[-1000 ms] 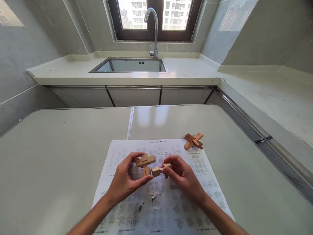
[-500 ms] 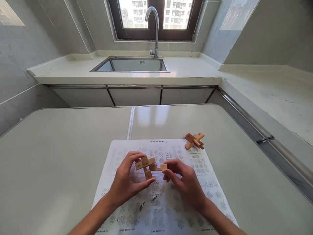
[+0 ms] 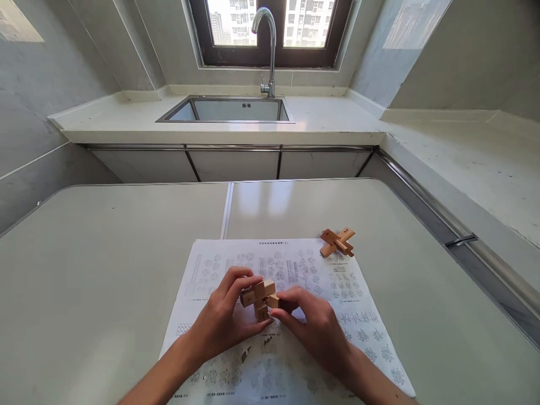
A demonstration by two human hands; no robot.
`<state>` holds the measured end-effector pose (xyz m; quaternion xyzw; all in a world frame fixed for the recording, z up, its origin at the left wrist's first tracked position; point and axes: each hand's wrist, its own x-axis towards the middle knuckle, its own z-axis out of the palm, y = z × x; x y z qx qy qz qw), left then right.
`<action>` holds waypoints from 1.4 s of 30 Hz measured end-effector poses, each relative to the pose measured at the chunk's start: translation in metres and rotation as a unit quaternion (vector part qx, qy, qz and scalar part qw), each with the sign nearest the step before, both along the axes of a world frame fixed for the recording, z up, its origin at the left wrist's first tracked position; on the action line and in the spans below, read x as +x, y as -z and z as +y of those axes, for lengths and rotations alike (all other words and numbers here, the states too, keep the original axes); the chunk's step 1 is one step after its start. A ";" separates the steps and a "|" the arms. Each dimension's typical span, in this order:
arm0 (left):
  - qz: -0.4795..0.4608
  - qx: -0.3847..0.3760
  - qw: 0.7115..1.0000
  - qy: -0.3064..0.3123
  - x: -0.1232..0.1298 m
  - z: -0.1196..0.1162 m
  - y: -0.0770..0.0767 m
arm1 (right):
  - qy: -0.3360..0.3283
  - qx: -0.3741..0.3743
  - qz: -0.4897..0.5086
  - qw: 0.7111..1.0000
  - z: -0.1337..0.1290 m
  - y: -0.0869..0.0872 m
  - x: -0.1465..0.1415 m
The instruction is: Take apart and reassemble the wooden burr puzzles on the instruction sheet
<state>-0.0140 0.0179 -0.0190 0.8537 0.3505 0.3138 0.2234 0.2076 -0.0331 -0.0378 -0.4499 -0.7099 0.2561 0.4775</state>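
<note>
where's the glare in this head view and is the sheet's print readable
Head view: window panes overbright, pale glare on the far side of the table; head view: held wooden pieces look fairly crisp, but most print on the sheet is too fine to read.

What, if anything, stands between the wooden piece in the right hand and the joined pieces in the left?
Nothing visible: the right hand holds the wooden piece beside the joined pieces in the left hand; whether they touch is unclear.

A "2" marks the far wooden cross (image 3: 337, 243).
</note>
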 end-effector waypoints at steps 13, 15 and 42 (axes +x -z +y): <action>0.006 0.020 0.999 0.034 0.005 -0.001 -0.004 | -0.022 0.068 -0.052 0.996 -0.004 -0.004 -0.005; 0.015 0.030 0.999 0.034 0.007 0.000 -0.006 | -0.022 0.074 -0.051 0.996 -0.005 -0.003 -0.005; -0.030 -0.172 0.981 0.080 -0.001 0.005 -0.017 | -0.108 -0.246 0.099 0.958 0.003 -0.021 0.005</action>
